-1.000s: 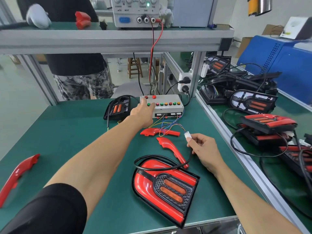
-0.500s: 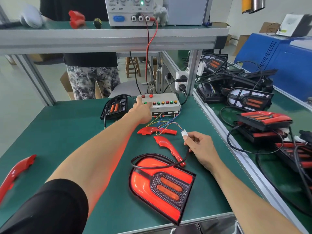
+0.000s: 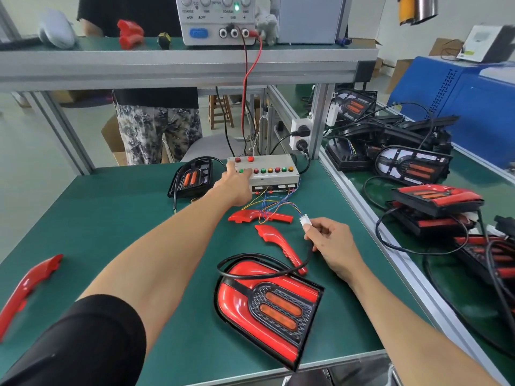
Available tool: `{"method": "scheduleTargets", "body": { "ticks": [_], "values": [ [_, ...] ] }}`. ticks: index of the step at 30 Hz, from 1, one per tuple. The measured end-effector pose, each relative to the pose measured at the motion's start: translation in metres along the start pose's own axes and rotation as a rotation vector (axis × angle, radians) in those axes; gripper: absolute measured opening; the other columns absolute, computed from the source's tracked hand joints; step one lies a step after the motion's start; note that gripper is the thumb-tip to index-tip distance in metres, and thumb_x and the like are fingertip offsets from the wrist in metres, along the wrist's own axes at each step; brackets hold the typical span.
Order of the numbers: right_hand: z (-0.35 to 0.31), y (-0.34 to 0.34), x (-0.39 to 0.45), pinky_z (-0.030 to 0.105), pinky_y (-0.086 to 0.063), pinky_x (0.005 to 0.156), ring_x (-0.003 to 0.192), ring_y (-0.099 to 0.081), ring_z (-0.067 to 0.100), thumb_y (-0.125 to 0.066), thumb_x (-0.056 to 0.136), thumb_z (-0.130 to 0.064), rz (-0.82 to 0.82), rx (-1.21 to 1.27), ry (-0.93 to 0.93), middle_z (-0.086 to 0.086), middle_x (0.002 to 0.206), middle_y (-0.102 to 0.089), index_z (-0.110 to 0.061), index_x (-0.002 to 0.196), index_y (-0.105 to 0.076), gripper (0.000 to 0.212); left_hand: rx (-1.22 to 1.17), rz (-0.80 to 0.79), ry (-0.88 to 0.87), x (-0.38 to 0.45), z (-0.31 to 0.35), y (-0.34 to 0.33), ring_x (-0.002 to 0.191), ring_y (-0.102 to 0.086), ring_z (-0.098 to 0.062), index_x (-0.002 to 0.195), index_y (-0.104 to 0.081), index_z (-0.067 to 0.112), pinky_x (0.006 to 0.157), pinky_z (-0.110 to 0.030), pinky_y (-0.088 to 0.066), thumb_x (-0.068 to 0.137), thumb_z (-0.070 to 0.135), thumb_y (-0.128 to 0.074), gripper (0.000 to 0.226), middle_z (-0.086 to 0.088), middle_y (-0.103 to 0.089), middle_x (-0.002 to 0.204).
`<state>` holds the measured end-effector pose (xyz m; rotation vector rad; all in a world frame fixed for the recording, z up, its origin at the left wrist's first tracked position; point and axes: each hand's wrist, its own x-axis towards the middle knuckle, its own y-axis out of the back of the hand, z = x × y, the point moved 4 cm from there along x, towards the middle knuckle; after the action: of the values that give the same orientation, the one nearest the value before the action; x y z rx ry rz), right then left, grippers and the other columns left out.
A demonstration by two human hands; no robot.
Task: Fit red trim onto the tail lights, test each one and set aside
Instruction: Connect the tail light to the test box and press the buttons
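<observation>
A red tail light [image 3: 267,307] with red trim lies on the green mat near the front edge, its black cable looping up to a white connector [image 3: 304,219]. My right hand [image 3: 328,243] pinches that connector, which joins coloured wires from the grey test box [image 3: 276,175]. My left hand [image 3: 237,185] reaches to the box's left end, fingers on its row of buttons. Loose red trim pieces lie at the centre [image 3: 280,246], just behind it [image 3: 259,215] and at the far left [image 3: 28,285].
A black tail light without trim [image 3: 192,176] sits left of the test box. A power supply [image 3: 220,20] stands on the upper shelf. Several tail lights with cables [image 3: 434,199] pile on the right bench. A person [image 3: 156,129] stands behind the table.
The tail light glowed bright half a second ago and is dimmer now. My left hand stays on the test box buttons; my right hand keeps holding the connector.
</observation>
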<state>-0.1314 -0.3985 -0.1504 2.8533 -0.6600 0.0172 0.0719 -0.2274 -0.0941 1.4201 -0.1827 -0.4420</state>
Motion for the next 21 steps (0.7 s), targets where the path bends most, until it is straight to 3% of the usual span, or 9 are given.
{"method": "scheduleTargets", "body": {
  "ticks": [21],
  "values": [
    [0.0065, 0.0009, 0.0038, 0.018, -0.048, 0.055, 0.056, -0.053, 0.007, -0.071, 0.096, -0.027, -0.006, -0.004, 0.010, -0.005, 0.071, -0.071, -0.024, 0.094, -0.078, 0.008, 0.035, -0.019, -0.019, -0.0008, 0.0006, 0.0013, 0.136, -0.039, -0.042, 0.159, -0.023, 0.028, 0.105, -0.051, -0.046, 0.092, 0.010, -0.047, 0.074, -0.020, -0.004, 0.161]
  ]
}}
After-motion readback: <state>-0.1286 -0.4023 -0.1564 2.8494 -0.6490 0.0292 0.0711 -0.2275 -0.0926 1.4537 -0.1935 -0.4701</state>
